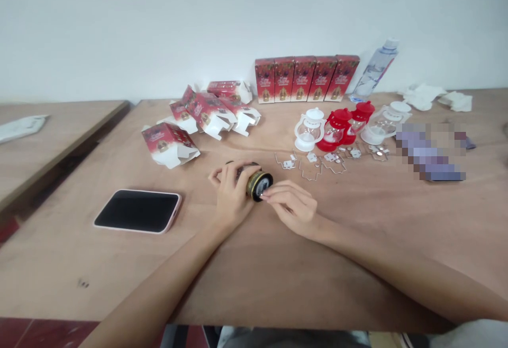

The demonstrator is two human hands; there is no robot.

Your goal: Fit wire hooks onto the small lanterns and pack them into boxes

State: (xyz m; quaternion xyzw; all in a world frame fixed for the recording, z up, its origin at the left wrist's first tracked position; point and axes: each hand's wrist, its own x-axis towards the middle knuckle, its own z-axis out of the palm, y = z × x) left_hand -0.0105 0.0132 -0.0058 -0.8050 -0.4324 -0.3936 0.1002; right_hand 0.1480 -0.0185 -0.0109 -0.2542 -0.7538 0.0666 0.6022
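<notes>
A small black and gold lantern [252, 186] lies on its side, its round base turned toward the right. My left hand [230, 193] is wrapped around the lantern's body and hides most of it. At the base, the fingertips of my right hand [294, 207] are pinched together at the edge; a tiny shiny bit shows there, too small to name. Beyond the hands stand a white lantern [305, 139], a red lantern [330, 135], another red lantern [362, 117] and a second white lantern [375, 133]. Bent wire handles [310, 178] with small pieces lie before them.
Opened red and white boxes [169, 144] lie at the back left. Several closed red boxes [305, 79] stand by the wall, with a leaning water bottle [375, 72] beside them. A phone [137, 211] lies left. Crumpled tissues [423, 96] and a blurred purple item [428, 154] are right.
</notes>
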